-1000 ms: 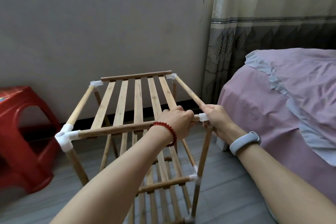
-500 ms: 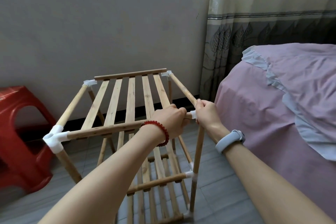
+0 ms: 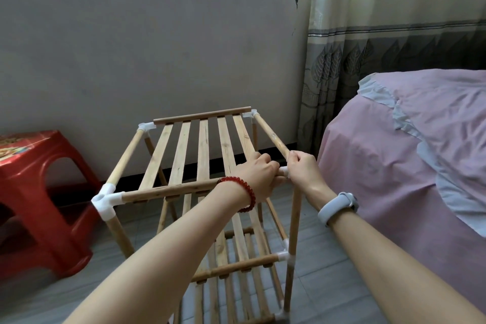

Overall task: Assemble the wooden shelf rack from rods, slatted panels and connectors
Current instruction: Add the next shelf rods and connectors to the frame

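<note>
While the left hand point(image 3: 259, 175) is gripping the front rail and the right hand point(image 3: 302, 166) is clenching the side rod at the rack's point(image 3: 200, 155) near-right connector point(image 3: 283, 171), uneven pushing could be skewing that joint; its far rail, beside the wall, is looking unseated.
</note>
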`<state>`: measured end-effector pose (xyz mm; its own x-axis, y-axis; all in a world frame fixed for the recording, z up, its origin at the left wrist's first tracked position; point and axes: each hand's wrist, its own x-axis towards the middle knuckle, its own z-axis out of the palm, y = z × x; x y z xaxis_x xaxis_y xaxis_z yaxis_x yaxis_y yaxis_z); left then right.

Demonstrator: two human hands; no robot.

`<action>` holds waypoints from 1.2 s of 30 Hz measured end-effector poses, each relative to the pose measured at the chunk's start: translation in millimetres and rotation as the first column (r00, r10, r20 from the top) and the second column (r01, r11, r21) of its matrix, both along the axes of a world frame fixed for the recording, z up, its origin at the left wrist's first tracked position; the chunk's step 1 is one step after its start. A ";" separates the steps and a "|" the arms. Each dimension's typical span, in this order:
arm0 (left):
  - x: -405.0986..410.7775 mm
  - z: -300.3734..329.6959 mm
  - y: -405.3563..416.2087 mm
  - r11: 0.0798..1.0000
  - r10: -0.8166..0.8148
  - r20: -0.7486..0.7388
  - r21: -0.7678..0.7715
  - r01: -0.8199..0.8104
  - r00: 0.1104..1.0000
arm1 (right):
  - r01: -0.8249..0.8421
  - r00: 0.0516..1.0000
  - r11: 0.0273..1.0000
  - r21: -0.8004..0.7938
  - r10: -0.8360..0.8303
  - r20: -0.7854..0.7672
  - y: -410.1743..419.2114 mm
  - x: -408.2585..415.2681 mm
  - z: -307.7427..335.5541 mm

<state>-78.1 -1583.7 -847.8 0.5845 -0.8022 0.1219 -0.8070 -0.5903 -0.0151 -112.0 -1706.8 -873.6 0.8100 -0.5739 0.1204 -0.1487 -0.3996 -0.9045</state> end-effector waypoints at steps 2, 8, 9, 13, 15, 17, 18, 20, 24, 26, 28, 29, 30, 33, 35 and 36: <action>4.3 3.3 21.3 0.999 -0.008 0.009 -0.046 0.008 1.000 | 0.117 0.992 0.954 -0.275 -0.127 -0.019 -1.2 -6.6 0.2; 52.2 5.5 153.3 0.946 0.321 0.006 -0.041 -0.320 0.947 | 0.147 0.928 0.629 -0.763 0.180 0.327 68.3 -14.9 -1.2; 57.5 3.8 174.3 0.913 0.406 -0.071 -0.024 -0.408 0.911 | 0.053 0.929 0.607 -0.793 0.261 0.262 88.7 -11.3 -4.2; 57.5 -6.9 211.6 0.858 0.457 -0.219 -0.147 -0.492 0.862 | -0.139 0.926 0.565 -0.813 0.366 0.096 136.0 8.6 -16.6; 46.6 -7.6 215.7 0.861 0.433 -0.160 -0.219 -0.460 0.887 | -0.084 0.928 0.610 -0.788 0.336 0.162 137.2 15.5 -20.3; 29.4 -6.3 214.4 0.878 0.417 -0.065 -0.228 -0.421 0.906 | -0.070 0.916 0.628 -0.775 0.348 0.199 126.1 18.3 -21.5; 19.2 -6.8 211.2 0.895 0.401 0.000 -0.213 -0.391 0.916 | -0.083 0.908 0.636 -0.767 0.366 0.205 117.2 18.7 -21.5; -4.5 -8.3 198.5 0.930 0.345 0.111 -0.173 -0.324 0.932 | -0.117 0.901 0.639 -0.760 0.390 0.189 95.1 20.0 -19.6; -39.7 0.9 153.4 0.980 0.064 -0.009 -0.191 -0.064 0.998 | -0.226 0.930 0.596 -0.770 0.367 0.011 40.0 26.1 -4.6; -42.3 10.2 128.8 0.972 -0.017 -0.077 -0.236 -0.001 0.997 | -0.240 0.966 0.586 -0.774 0.225 -0.129 11.5 30.7 8.1; -35.7 14.8 114.5 0.959 0.005 -0.061 -0.282 -0.022 0.998 | -0.260 0.964 0.597 -0.759 0.122 -0.235 1.5 30.2 23.7; -28.0 14.2 113.3 0.949 0.038 -0.023 -0.311 -0.044 0.999 | -0.264 0.963 0.628 -0.732 0.133 -0.234 7.3 27.6 30.1; -17.8 13.0 115.4 0.932 0.081 0.015 -0.354 -0.070 0.997 | -0.284 0.959 0.663 -0.692 0.189 -0.213 19.7 23.9 38.1; 24.2 2.7 144.1 0.903 0.265 0.065 -0.367 -0.223 0.962 | -0.466 0.871 0.585 -0.663 0.434 -0.230 80.5 8.2 46.2; 49.4 -8.5 176.1 0.880 0.415 -0.003 -0.256 -0.401 0.910 | -0.520 0.833 0.399 -0.755 0.432 -0.346 122.7 0.9 36.1; 57.1 -15.8 191.9 0.856 0.469 -0.038 -0.227 -0.465 0.882 | -0.500 0.845 0.316 -0.806 0.382 -0.374 139.2 -0.5 27.6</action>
<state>-21.0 -1391.8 -863.6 0.8797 -0.3856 0.2784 -0.4365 -0.8870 0.1505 -112.5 -1567.6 -846.0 0.9484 0.2326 0.2153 0.2458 -0.9686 -0.0367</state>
